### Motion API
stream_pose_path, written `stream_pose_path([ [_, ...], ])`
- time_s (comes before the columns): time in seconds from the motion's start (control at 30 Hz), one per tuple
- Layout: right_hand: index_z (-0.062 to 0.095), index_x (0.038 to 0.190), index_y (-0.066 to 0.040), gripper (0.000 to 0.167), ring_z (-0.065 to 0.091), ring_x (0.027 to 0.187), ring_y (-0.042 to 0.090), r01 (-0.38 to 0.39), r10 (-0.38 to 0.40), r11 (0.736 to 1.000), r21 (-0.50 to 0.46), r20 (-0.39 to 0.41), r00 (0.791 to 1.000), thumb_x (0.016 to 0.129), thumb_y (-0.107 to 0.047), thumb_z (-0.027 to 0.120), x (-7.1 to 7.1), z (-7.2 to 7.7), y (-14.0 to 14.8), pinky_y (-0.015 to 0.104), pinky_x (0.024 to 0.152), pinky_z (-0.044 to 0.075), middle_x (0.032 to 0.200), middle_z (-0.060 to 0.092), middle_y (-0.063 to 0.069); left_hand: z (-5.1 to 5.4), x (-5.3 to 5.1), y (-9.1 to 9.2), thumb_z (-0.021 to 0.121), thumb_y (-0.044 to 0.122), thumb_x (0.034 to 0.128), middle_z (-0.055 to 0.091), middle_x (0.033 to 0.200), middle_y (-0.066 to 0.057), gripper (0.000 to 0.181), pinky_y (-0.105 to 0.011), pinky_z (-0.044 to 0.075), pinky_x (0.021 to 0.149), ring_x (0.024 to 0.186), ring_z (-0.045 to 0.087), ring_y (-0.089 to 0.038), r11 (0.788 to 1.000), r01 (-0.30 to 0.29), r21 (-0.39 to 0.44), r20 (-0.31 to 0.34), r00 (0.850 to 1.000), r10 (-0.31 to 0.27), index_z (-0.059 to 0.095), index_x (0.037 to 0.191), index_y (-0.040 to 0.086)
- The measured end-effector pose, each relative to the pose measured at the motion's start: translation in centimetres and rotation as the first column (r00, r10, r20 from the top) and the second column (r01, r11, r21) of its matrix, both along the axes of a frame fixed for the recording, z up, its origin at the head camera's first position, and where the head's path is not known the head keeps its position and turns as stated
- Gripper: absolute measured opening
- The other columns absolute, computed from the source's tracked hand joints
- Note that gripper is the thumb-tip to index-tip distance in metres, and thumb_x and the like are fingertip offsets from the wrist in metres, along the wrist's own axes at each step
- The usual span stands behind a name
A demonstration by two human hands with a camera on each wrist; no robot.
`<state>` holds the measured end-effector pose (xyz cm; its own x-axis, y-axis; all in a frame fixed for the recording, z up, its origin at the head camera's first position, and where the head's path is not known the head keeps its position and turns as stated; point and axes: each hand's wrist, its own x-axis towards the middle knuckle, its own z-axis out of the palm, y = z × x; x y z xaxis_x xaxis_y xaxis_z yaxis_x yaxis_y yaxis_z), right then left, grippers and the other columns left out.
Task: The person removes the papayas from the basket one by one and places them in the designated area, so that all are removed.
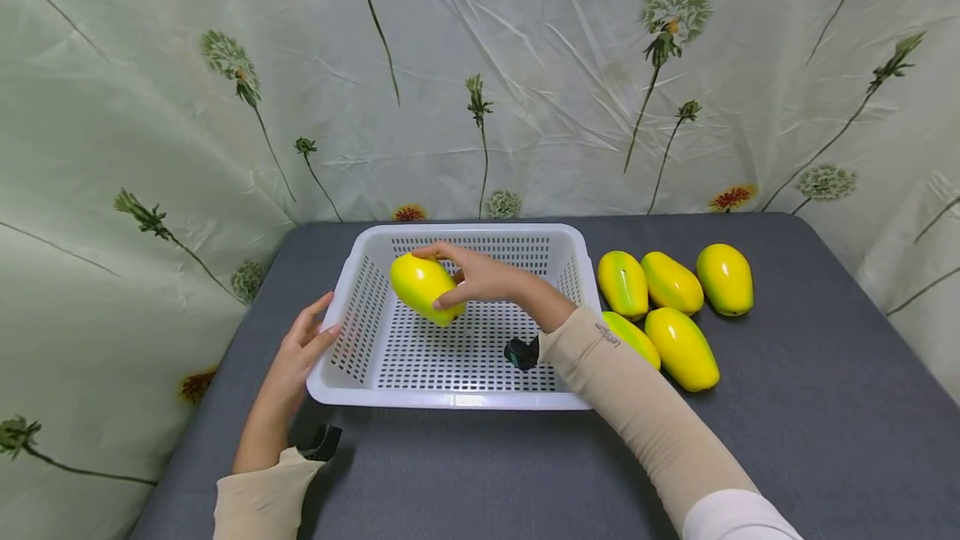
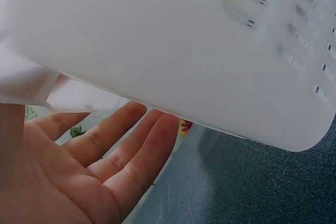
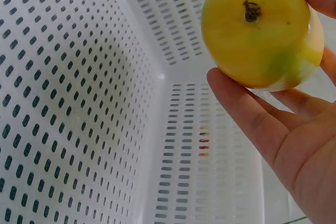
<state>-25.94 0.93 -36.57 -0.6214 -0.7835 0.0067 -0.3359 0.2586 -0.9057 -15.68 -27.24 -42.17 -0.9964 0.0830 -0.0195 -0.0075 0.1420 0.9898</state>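
Observation:
Over the inside of a white perforated plastic basket (image 1: 457, 400), my right hand (image 1: 480, 277) grips a glossy yellow-green papaya (image 1: 422, 286), thumb on one side and fingers on the other. A dark stem scar marks the end of the papaya (image 3: 260, 30) in the right wrist view. At the basket's left side, my left hand (image 1: 296, 357) holds the rim with the thumb over it. Its fingers (image 2: 152, 140) lie against the outer wall in the left wrist view, where the rim hides most of the thumb.
Several more papayas (image 1: 681, 348) lie on the dark grey table (image 1: 795, 407), right of the basket; my right forearm partly covers one beside the rim. A pale flower-print cloth (image 1: 555, 82) hangs behind the table.

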Motion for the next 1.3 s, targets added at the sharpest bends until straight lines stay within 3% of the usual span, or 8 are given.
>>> stream_pose_path([
  [0.2,0.033,0.136,-0.021,0.069,0.039,0.112,0.02,-0.015,0.014,0.999,-0.042,-0.029,0.999,0.076,-0.014,0.067,0.7,0.5,0.8,0.038,0.088,0.04,0.137,0.031,0.0,-0.1,0.1,-0.1,0.046,0.02,0.0946,0.033,0.13,-0.027,0.059,-0.044,0.052,0.062,0.087,0.06,-0.014,1.0,0.007,0.003,-0.006,1.0,-0.007,0.013,0.143,0.013],
  [0.4,0.033,0.136,-0.024,0.07,0.043,0.108,0.023,0.003,-0.004,0.998,-0.069,-0.015,1.0,0.076,-0.013,0.067,1.5,1.0,1.5,0.034,0.08,0.047,0.136,0.031,-0.001,0.0,0.0,-0.1,0.046,0.02,0.0948,0.033,0.13,-0.027,0.058,-0.042,0.052,0.062,0.088,0.059,-0.014,1.0,0.01,-0.002,-0.016,1.0,-0.01,0.014,0.143,0.013],
  [0.67,0.032,0.137,-0.019,0.069,0.047,0.101,0.027,0.018,-0.022,0.989,-0.146,-0.025,0.999,0.077,-0.014,0.066,2.4,1.8,2.4,0.035,0.074,0.05,0.136,0.03,0.002,-0.2,0.0,0.0,0.045,0.019,0.0952,0.034,0.128,-0.027,0.057,-0.038,0.053,0.062,0.089,0.059,-0.012,1.0,0.014,0.009,-0.032,0.999,-0.014,0.014,0.143,0.01],
  [1.3,0.028,0.139,-0.019,0.071,0.053,0.097,0.027,0.091,-0.104,0.986,-0.139,-0.09,0.991,0.078,-0.013,0.065,4.3,2.4,7.5,0.035,0.072,0.051,0.135,0.031,0.006,-0.1,0.0,-0.1,0.046,0.02,0.0949,0.033,0.13,-0.026,0.059,-0.039,0.053,0.063,0.09,0.059,-0.014,1.0,0.014,0.015,-0.018,1.0,-0.014,0.013,0.143,0.012],
])
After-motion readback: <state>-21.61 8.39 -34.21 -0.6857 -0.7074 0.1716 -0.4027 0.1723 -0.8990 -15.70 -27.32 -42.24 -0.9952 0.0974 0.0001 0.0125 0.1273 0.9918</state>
